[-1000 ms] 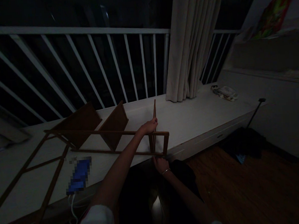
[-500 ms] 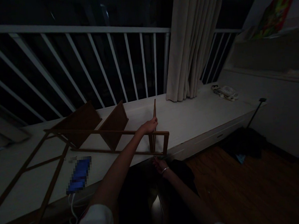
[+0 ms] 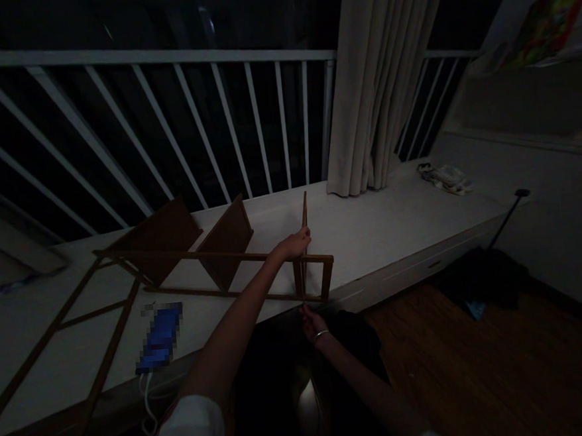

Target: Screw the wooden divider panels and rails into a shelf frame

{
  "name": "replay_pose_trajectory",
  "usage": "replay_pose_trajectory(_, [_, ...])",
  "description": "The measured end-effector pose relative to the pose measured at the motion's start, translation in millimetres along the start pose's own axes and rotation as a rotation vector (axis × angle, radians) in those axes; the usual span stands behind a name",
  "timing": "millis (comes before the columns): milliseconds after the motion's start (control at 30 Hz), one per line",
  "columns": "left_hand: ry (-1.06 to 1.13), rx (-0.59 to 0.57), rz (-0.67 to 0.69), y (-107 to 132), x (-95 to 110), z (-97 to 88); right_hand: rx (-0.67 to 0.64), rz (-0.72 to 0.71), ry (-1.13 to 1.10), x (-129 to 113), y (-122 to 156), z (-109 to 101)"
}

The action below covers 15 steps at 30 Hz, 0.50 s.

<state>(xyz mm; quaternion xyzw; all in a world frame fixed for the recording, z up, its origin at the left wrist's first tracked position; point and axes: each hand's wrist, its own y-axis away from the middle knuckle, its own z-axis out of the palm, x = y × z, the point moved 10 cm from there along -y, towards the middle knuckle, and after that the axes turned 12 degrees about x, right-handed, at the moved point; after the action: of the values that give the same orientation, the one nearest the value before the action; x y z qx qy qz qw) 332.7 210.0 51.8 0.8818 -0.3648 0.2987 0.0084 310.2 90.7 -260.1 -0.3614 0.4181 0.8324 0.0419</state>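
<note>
A brown wooden shelf rack (image 3: 234,255) lies on its side on a white window ledge, with several shelf boards standing up from its frame. My left hand (image 3: 295,243) reaches over the near rail and is closed round the edge of the rightmost shelf board (image 3: 305,209). Just below the rack's lower rail, close to that board's end, is my right hand (image 3: 314,324), with a bracelet on the wrist. Its fingers are pinched together near the rail; darkness hides whatever they may hold.
A blue phone-like device (image 3: 160,339) with a white cable lies on the ledge (image 3: 372,232) at left. White railings (image 3: 185,56) and a beige curtain (image 3: 363,107) stand behind. On the wooden floor (image 3: 445,366) at right sits a dark bag-like heap (image 3: 485,281) near a black rod (image 3: 507,216).
The view has shifted slightly, so everything appears a little to the right. My left hand keeps its grip on the board. The right hand's fingers have turned slightly by the lower rail.
</note>
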Motion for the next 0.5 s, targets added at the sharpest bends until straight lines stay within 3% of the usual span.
replay_pose_trajectory(300, [-0.006, 0.005, -0.001, -3.1, -2.9, 1.4, 0.079, -0.136, -0.105, -17.0, -5.4, -2.9])
replay_pose_trajectory(500, [-0.026, 0.01, -0.025, -3.4, -5.3, 2.2, -0.007, -0.266, -0.085, -36.8, 5.5, 3.6])
